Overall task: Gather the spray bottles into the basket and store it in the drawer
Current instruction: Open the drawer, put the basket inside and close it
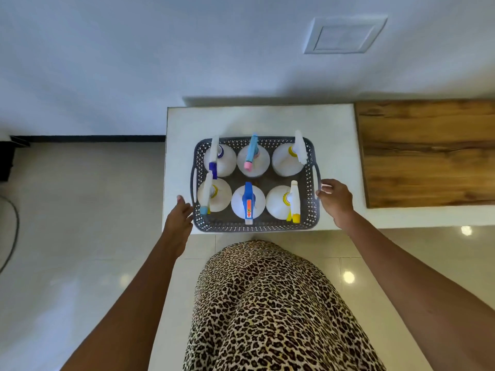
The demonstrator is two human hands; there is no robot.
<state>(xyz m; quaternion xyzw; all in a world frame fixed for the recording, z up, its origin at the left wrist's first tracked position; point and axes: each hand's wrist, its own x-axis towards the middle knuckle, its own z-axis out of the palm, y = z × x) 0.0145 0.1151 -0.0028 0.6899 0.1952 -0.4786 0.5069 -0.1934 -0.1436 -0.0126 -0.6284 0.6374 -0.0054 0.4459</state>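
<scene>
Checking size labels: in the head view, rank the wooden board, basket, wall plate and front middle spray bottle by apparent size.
1. wooden board, though cut off at the frame edge
2. basket
3. wall plate
4. front middle spray bottle

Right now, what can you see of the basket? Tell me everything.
The basket is dark grey and plastic-looking, a rounded rectangle with lattice walls and a loop handle on each short side. It sits flat on the white table, near its front edge, and holds six bottles upright in two rows of three. The right hand has its fingertips at the right handle. The left hand is open beside the left wall, contact unclear.
</scene>
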